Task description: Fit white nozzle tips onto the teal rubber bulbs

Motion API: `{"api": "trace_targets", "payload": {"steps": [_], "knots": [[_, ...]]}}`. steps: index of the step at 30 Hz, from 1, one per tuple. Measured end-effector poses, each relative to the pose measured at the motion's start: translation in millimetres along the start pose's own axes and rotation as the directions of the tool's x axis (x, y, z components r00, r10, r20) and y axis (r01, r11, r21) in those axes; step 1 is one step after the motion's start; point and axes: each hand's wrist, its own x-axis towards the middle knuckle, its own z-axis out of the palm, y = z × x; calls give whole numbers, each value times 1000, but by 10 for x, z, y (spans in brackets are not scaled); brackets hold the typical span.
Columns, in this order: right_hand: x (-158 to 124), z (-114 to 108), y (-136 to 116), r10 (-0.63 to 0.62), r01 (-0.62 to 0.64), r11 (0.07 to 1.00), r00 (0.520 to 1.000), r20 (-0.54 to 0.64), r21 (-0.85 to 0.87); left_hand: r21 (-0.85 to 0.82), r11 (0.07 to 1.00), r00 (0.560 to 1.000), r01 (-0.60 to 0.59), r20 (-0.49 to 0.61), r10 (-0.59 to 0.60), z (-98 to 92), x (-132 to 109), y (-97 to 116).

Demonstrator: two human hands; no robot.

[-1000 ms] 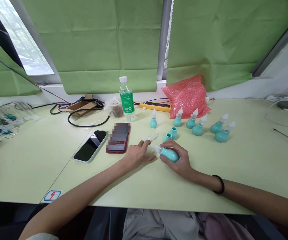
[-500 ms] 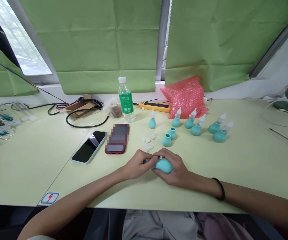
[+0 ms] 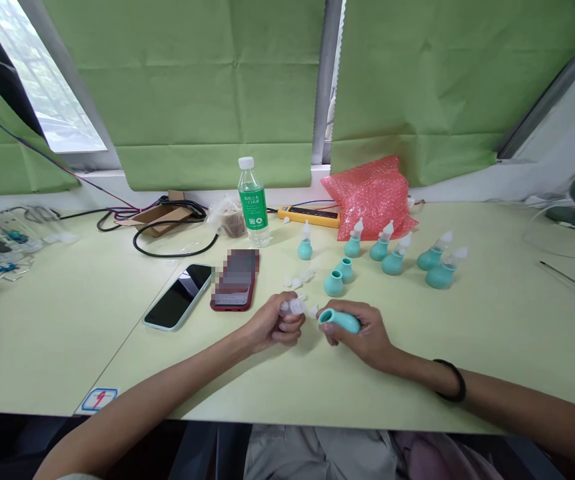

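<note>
My left hand (image 3: 278, 325) is closed on a clear plastic nozzle piece (image 3: 294, 306), held between thumb and fingers. Just to its right, my right hand (image 3: 360, 333) grips a teal bulb (image 3: 341, 321) lying sideways, its open mouth facing left. A small gap parts the bulb from the clear piece; a small whitish part (image 3: 312, 312) shows between them. Beyond my hands stand two open teal bulbs (image 3: 334, 283), and small translucent parts (image 3: 297, 283) lie left of them. Several teal bulbs with clear tips (image 3: 392, 261) stand farther back and to the right.
Two phones (image 3: 178, 297) (image 3: 236, 280) lie left of centre. Behind them are a water bottle (image 3: 254, 207), a coiled black cable (image 3: 174, 254) and a yellow power strip (image 3: 308, 215). A red bubble-wrap bag (image 3: 372, 197) lies at the back; a screwdriver (image 3: 570, 280) is far right.
The teal bulb and the clear piece have come apart between my hands. My right hand has moved slightly right and turned the bulb, so its open mouth now shows.
</note>
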Motion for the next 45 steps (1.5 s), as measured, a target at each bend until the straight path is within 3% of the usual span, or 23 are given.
{"api": "trace_targets", "payload": {"steps": [2, 4, 6, 9, 12, 17, 21, 26, 29, 31, 33, 35, 37, 41, 43, 45], "knots": [[48, -133, -36, -4, 1, 1000, 996, -91, -25, 113, 990, 990, -87, -103, 99, -26, 13, 3], [99, -289, -44, -56, 37, 993, 983, -177, -110, 355, 921, 954, -161, -183, 237, -23, 24, -28], [131, -437, -2, -111, 59, 973, 967, -228, -225, 650, 746, 918, -149, -189, 348, -2, 36, -88], [132, -605, 141, -124, 23, 925, 961, -247, -378, 936, 351, 886, -15, -150, 439, 17, 63, -186], [115, -704, 305, -91, -28, 890, 968, -236, -455, 986, 98, 864, 134, -165, 477, -9, 96, -237], [133, -762, 505, -14, -99, 853, 977, -213, -512, 968, -104, 871, 229, -156, 466, -97, 127, -234], [142, -755, 595, -22, -124, 852, 962, -271, -508, 964, -136, 864, 228, -135, 486, -124, 125, -250], [138, -771, 601, -111, -39, 822, 967, -227, -569, 974, -190, 869, 125, -15, 495, -98, 83, -250], [163, -871, 553, -305, 10, 714, 904, -298, -700, 954, -277, 889, 113, 28, 458, -75, 61, -230], [194, -976, 530, -423, -32, 595, 838, -346, -803, 940, -321, 897, 120, 36, 441, -65, 60, -222], [225, -1086, 548, -458, -112, 472, 816, -352, -874, 932, -340, 896, 124, 42, 442, -61, 68, -224], [242, -1183, 626, -399, -191, 372, 850, -343, -908, 932, -341, 891, 124, 47, 452, -62, 78, -232], [241, -1257, 754, -263, -261, 310, 901, -346, -914, 935, -335, 885, 117, 55, 462, -65, 83, -238], [231, -1354, 1016, -26, -319, 291, 940, -340, -902, 943, -316, 869, 100, 71, 489, -72, 78, -245], [242, -1383, 1061, -50, -306, 300, 941, -335, -904, 951, -297, 853, 91, 79, 516, -71, 75, -249], [260, -1393, 1013, -173, -300, 315, 915, -365, -901, 961, -265, 821, 81, 87, 564, -66, 71, -250]]}}
